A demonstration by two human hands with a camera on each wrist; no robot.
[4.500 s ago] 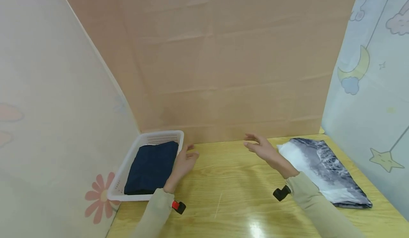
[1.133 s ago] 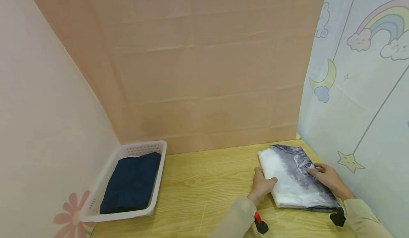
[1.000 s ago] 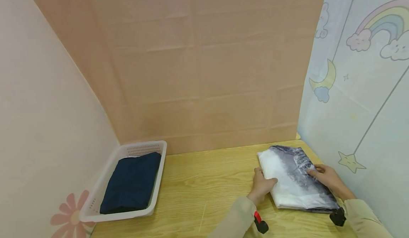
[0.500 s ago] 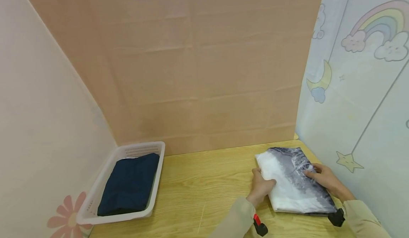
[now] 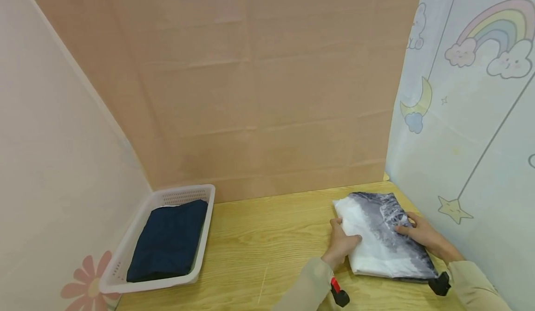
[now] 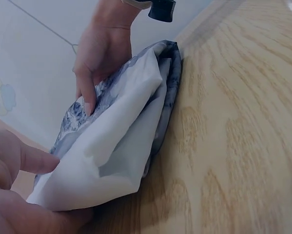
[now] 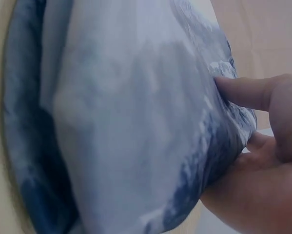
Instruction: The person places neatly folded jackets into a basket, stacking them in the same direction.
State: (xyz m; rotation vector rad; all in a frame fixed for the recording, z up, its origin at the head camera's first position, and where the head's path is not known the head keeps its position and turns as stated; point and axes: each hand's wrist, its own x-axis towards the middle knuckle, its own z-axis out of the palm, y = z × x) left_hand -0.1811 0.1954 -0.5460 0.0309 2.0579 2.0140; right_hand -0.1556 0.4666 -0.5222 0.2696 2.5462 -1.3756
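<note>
A folded white-and-grey printed cloth (image 5: 376, 241) lies at the right of the table, white on its left part and dark grey on its right. My left hand (image 5: 342, 245) pinches its left edge, thumb on top and fingers underneath, as the left wrist view shows. On the opposite side my right hand (image 5: 426, 237) grips the right edge, with the thumb (image 7: 243, 91) over the upper face. Several loose layers show along the near side of the cloth (image 6: 111, 146). The fingers beneath the cloth are partly hidden.
A white plastic basket (image 5: 205, 236) with perforated walls stands at the left, holding a folded navy cloth (image 5: 169, 241). The wooden table (image 5: 267, 236) meets a brown backdrop (image 5: 259, 116) behind. A wall with printed pictures (image 5: 472, 130) borders the right side, close to my right hand.
Both hands, earlier spread apart over the middle of the table, have come to the printed cloth and hold its two sides. Over the last second cloth and hands shift only slightly.
</note>
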